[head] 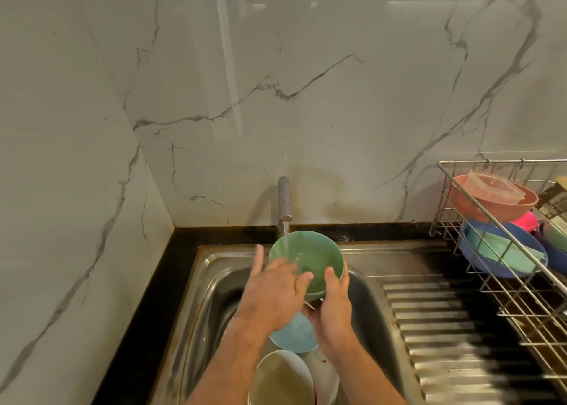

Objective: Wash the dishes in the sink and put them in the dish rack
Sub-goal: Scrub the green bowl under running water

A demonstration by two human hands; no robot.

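A green bowl (316, 252) is held tilted over the steel sink (208, 285), under water running from the tap (284, 200). My right hand (333, 303) grips the bowl's near rim, thumb inside and fingers round the outside. My left hand (273, 291) reaches into the bowl with straight fingers rubbing its inner wall. Below my hands, a light blue bowl (291, 337) and a beige bowl (276, 377) lie in the sink. The wire dish rack (518, 294) stands at the right.
The rack holds a pink bowl (478, 208) with a clear lid, a blue bowl (487, 260) with a mint plate, and other coloured dishes. A ribbed steel drainboard (435, 337) lies between sink and rack. Marble walls close the left and back.
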